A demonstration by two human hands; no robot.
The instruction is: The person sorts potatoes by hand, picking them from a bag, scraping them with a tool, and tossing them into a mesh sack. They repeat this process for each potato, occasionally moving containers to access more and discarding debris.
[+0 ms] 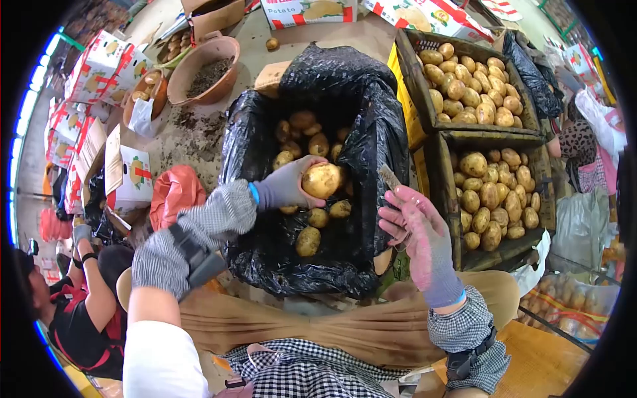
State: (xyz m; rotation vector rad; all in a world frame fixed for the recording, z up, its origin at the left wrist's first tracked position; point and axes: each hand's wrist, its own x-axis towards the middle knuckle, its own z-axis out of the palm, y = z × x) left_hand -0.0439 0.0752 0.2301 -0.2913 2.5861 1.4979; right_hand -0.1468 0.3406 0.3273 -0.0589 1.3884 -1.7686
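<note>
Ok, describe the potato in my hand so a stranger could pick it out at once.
Find the big black plastic bag in the middle, holding loose potatoes. Over its opening the grey-gloved left hand grips one potato, opposite the blade in the right hand. It alone is lifted clear of the pile.

A round, tan potato (322, 180) is held aloft beside a small tilted blade (389, 178).

Left hand (285, 187) reaches forward, fingers clasped; right hand (421, 232) is raised, fingers curled.
</note>
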